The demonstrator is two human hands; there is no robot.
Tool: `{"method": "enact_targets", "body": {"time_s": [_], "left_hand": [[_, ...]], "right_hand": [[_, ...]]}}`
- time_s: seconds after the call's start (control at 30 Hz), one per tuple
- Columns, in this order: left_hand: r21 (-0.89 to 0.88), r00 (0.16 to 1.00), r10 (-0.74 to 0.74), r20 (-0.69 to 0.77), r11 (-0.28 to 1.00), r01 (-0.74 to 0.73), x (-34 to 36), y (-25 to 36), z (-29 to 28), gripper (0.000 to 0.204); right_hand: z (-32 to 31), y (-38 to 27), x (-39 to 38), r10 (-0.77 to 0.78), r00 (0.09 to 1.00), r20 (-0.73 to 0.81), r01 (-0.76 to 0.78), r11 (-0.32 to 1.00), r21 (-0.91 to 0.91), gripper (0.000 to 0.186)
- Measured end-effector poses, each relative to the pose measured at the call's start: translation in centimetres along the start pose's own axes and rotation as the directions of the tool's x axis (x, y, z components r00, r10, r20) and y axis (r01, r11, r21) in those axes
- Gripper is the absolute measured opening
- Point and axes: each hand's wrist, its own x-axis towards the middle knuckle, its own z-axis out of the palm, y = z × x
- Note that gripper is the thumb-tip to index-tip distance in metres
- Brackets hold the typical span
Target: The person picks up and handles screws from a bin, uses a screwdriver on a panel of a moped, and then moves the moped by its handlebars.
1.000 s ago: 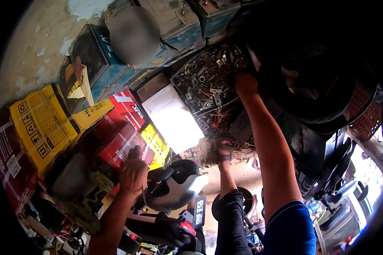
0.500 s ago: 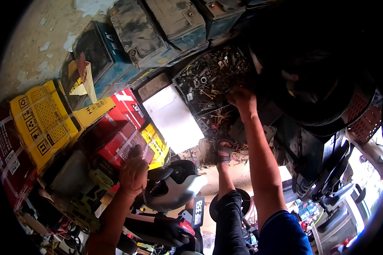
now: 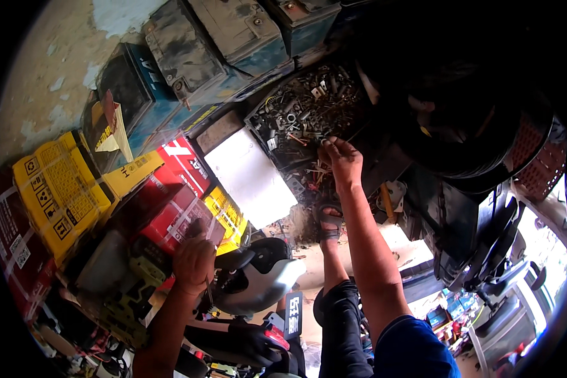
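Observation:
My right hand (image 3: 345, 162) hovers at the near edge of a dark tray (image 3: 251, 121) full of mixed bolts, nuts and small metal parts (image 3: 315, 101). Its thumb and fingers are pinched together at the tips; whatever sits between them is too small to name. My left hand (image 3: 194, 261) is closed in front of a red box (image 3: 173, 217). A thin metal rod (image 3: 210, 291) sticks out below that fist, and something dark shows above it. The rest of what it grips is hidden by the fingers.
A white board (image 3: 252, 176) lies left of the tray. Large dusty batteries (image 3: 236, 28) line the wall behind. Yellow boxes (image 3: 60, 189) are stacked at left, black tyres (image 3: 472, 151) at right. A scooter (image 3: 258, 283) stands below, near my sandalled foot (image 3: 329, 219).
My right hand has shifted left and slightly nearer, its fingertips now turned up and pinched. The whole view has moved a little. My left hand stays closed in about the same place.

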Motion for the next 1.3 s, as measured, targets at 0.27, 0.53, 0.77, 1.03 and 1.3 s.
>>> {"method": "enact_targets", "body": {"time_s": [0.27,0.53,0.77,1.03,1.3], "left_hand": [[-0.011,1.000,0.001,-0.013,1.000,-0.001,1.3,1.0,-1.2,0.010],[-0.012,1.000,0.008,-0.020,1.000,-0.008,1.3,0.9,-1.3,0.011],[-0.075,0.997,-0.077,0.013,0.994,0.078,-0.4,0.5,-0.6,0.013],[-0.040,0.998,-0.057,-0.022,0.998,0.057,-0.6,0.3,-0.2,0.018],[-0.027,0.998,-0.043,-0.041,0.999,0.042,-0.5,0.2,-0.2,0.016]], "right_hand": [[0.0,-0.5,1.2,0.129,0.990,0.051,-0.139,0.934,0.330,0.016],[-0.2,0.7,1.4,0.108,0.991,0.072,-0.129,0.881,0.454,0.017],[2.3,0.6,-1.4,0.153,0.987,0.054,-0.162,0.917,0.365,0.017],[9.5,4.3,-18.7,0.335,0.812,0.477,-0.376,0.927,-0.011,0.016],[12.4,5.2,-22.9,0.214,0.818,0.534,-0.268,0.963,0.026,0.017]]}}
